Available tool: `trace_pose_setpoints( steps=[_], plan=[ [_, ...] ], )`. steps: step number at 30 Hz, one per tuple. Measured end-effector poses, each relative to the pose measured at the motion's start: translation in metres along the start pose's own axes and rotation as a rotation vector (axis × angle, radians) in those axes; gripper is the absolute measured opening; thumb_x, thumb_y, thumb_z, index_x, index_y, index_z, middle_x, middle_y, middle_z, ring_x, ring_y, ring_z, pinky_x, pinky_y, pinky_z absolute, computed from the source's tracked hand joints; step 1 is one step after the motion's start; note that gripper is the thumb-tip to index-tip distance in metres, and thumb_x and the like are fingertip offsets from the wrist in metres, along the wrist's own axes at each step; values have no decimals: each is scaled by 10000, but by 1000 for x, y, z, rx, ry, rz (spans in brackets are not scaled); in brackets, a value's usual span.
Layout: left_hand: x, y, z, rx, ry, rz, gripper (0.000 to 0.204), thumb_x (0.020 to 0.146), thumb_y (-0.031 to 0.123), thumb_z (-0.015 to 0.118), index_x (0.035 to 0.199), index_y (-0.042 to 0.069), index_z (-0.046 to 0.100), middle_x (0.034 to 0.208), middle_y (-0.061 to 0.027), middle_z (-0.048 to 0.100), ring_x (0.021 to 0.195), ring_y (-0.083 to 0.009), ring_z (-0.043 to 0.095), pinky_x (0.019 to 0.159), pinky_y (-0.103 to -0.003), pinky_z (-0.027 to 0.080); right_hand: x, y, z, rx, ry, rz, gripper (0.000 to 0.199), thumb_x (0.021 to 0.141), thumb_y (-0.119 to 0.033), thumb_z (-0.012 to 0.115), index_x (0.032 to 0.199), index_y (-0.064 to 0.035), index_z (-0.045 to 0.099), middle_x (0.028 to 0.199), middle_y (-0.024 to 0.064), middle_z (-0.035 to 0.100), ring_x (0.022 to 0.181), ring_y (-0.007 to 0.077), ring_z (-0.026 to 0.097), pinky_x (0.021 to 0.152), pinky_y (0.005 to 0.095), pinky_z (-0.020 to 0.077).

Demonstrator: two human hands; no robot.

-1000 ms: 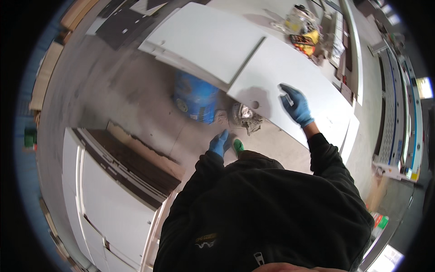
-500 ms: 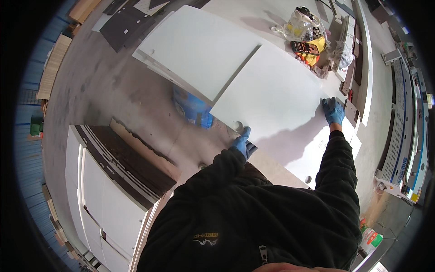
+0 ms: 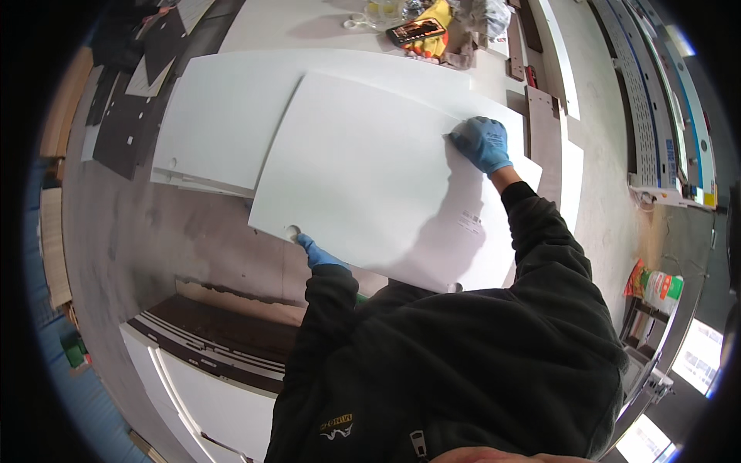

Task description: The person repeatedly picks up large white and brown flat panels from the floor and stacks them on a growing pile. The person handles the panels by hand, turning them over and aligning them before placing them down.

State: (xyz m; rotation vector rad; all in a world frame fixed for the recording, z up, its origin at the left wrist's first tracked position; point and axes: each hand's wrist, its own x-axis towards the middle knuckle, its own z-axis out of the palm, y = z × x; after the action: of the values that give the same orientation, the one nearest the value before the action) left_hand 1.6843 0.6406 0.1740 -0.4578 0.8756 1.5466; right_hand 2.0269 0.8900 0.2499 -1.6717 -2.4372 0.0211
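Note:
A white cabinet panel [image 3: 355, 166] with round hinge holes along its near edge slants in front of my body. My left hand [image 3: 320, 251], in a blue glove, holds that near edge; the thumb lies on top beside a hole and the fingers are hidden below. At the far right edge my right hand [image 3: 485, 145], gloved too, grips the panel with bent fingers, their tips partly hidden. More white panels [image 3: 220, 116] lie beneath and to the left. A small printed label [image 3: 470, 222] shows on the held panel, in my shadow.
A phone [image 3: 417, 31] rests by yellow-and-orange gloves [image 3: 436, 17] at the back. Brown strips [image 3: 543, 135] lie to the right. Stacked panels [image 3: 224, 386] stand at lower left. Dark boards [image 3: 123, 127] and another person's hand [image 3: 158, 14] appear at far left.
The held panel has turned and come closer to my body, with both hands still on it. My view has swung too, so the phone and gloves sit further up and left.

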Motion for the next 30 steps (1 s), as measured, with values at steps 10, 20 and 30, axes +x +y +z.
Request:
trace_pose_setpoints(
  steps=[10,20,30],
  plan=[
    [62,-52,-60,-992,-281,-27,417,1011,421,524,1226,97,674,1131,-66,709,1033,-260,647,920,-491,500,5,12,-1,411,-107,365,526,937,-494,656,743,-8,713,693,217,675,638,338,651,620,477,484],
    [-1,-6,-53,391,604,323,554,962,492,625,1282,42,657,1131,-122,725,1028,-266,686,889,-431,526,52,-6,-8,308,-154,-149,552,1045,-439,578,850,61,707,660,170,647,599,157,500,558,414,425],
    [-155,78,-199,-64,825,486,934,889,539,732,1488,-93,394,1369,-233,605,1238,-313,614,1025,-381,483,36,-342,-31,469,-142,-634,518,1028,-453,591,941,38,728,735,217,679,639,263,594,648,435,486]
  ],
)
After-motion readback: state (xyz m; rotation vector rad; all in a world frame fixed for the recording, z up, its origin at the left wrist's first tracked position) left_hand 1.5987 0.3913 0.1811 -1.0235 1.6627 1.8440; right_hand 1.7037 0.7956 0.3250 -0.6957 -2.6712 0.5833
